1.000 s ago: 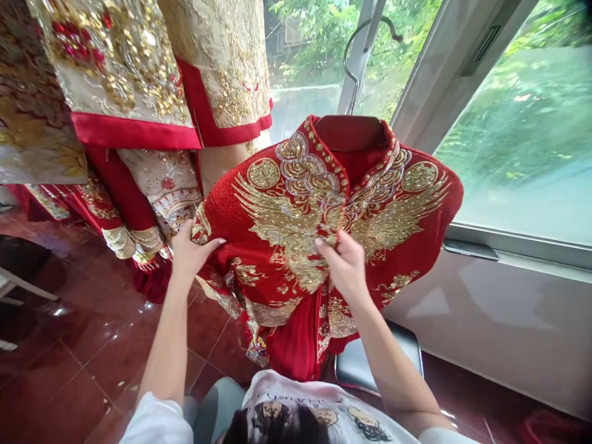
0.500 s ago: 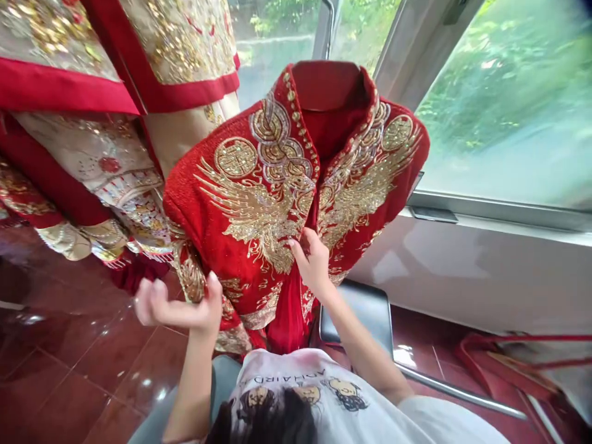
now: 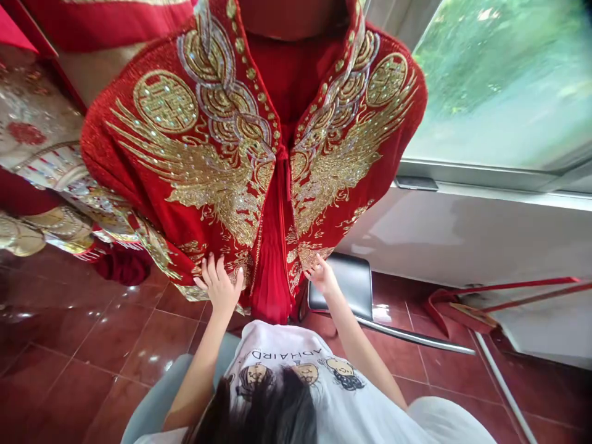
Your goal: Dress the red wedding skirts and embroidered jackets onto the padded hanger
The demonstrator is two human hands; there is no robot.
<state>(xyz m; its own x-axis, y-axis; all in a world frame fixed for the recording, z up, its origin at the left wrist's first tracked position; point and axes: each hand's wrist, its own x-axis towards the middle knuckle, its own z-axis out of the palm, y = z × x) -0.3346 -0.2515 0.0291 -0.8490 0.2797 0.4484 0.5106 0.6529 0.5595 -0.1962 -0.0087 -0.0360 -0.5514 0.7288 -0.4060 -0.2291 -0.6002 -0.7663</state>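
A red jacket [image 3: 189,166] with gold wing embroidery and round emblems hangs upright in front of me on a dark red form [image 3: 291,15]. Its front edges are joined by a small red tie [image 3: 282,153] at the chest and part below it. Pleated red cloth [image 3: 271,271] shows in the gap. My left hand [image 3: 221,285] lies against the lower front panel on the left, fingers spread. At the hem on the other side of the gap, my right hand [image 3: 324,277] touches the gold trim with its fingertips, fingers apart.
Cream and red embroidered garments [image 3: 41,142] hang close on the left. A black-seated chair [image 3: 345,287] stands behind the jacket, near the wall below the window [image 3: 499,92]. Red-handled dustpans [image 3: 462,314] stand on the right of the tiled floor [image 3: 87,376].
The view has moved closer to the jacket. My right hand has left the chest opening and gone down to the hem. My left hand has moved from beside the sleeve onto the lower front.
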